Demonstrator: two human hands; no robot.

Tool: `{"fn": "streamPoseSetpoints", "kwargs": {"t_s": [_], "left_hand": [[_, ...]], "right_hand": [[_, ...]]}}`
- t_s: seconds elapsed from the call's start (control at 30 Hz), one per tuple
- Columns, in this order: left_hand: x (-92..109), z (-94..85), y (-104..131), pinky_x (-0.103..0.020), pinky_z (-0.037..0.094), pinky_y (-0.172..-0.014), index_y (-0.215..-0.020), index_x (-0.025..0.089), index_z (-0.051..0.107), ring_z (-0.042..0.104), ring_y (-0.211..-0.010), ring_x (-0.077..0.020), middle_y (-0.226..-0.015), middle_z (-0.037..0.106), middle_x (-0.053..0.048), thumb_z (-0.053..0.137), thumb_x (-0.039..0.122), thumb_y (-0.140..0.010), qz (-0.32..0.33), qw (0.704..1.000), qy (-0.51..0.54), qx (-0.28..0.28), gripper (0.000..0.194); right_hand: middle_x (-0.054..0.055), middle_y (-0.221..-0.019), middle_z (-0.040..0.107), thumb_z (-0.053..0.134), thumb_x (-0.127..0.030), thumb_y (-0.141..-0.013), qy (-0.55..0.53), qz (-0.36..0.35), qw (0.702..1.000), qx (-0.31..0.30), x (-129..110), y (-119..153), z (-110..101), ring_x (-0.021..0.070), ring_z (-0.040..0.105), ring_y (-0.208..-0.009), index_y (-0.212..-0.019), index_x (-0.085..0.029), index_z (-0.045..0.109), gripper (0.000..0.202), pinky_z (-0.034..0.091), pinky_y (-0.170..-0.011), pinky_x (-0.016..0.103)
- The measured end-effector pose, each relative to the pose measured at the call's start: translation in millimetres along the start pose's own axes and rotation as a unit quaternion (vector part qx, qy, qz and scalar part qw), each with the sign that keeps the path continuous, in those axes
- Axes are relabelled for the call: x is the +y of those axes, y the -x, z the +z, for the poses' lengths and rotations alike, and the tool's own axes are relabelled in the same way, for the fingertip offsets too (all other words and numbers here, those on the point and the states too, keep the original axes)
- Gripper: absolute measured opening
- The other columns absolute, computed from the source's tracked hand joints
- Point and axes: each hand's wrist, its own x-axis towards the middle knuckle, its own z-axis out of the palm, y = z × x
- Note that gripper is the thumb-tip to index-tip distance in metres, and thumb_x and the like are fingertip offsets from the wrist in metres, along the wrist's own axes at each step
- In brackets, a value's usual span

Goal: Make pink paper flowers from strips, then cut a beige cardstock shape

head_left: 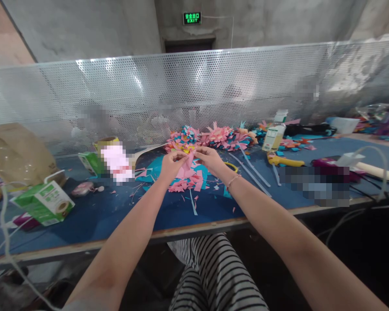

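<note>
L-hand grip (175, 163) & R-hand grip (210, 158) pinched on pink paper (188, 161) btwn them.

Holding out left arm (132, 237) to the pink paper (188, 162) from its near left, right arm (278, 229) from its near right, both bare and nearly straight. Pinching at its left side with thumb and fingertips of left hand (170, 166), at its right likewise with right hand (211, 158). Curling fingers of both toward it.
</note>
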Motion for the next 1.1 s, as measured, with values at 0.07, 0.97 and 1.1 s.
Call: {"fn": "streamPoseSetpoints", "kwargs": {"t_s": [0.07,0.97,1.1], "left_hand": [[0.2,-0.4,-0.1,-0.032,0.049,-0.071,-0.069,0.017,0.065,0.062,-0.068,-0.0160,-0.072,0.068,-0.004,0.068,0.024,-0.062,-0.004,1.000,0.000,-0.001,0.010],[-0.3,-1.5,-0.1,-0.033,0.050,-0.073,-0.071,0.017,0.069,0.064,-0.069,-0.0169,-0.073,0.070,-0.004,0.068,0.022,-0.062,-0.011,1.000,-0.025,0.000,0.011],[0.4,-1.5,0.3,-0.033,0.050,-0.072,-0.070,0.017,0.069,0.064,-0.070,-0.0172,-0.073,0.070,-0.005,0.068,0.023,-0.061,-0.016,1.000,-0.018,-0.007,0.010]], "right_hand": [[-0.002,-0.070,0.058,0.075,-0.041,-0.052,-0.003,0.003,1.000,-0.001,-0.4,0.1,-0.2,0.0095,0.053,-0.066,-0.075,-0.018,0.058,0.037,0.044,-0.061,0.024],[-0.001,-0.061,0.058,0.074,-0.044,-0.051,0.032,0.003,0.999,0.027,-1.2,-1.2,-2.4,0.0099,0.054,-0.058,-0.065,-0.016,0.057,0.035,0.041,-0.054,0.023],[-0.001,-0.056,0.057,0.074,-0.045,-0.052,0.039,-0.008,0.999,0.034,0.1,-1.6,-4.0,0.0089,0.052,-0.054,-0.060,-0.017,0.054,0.035,0.040,-0.052,0.023]]}}
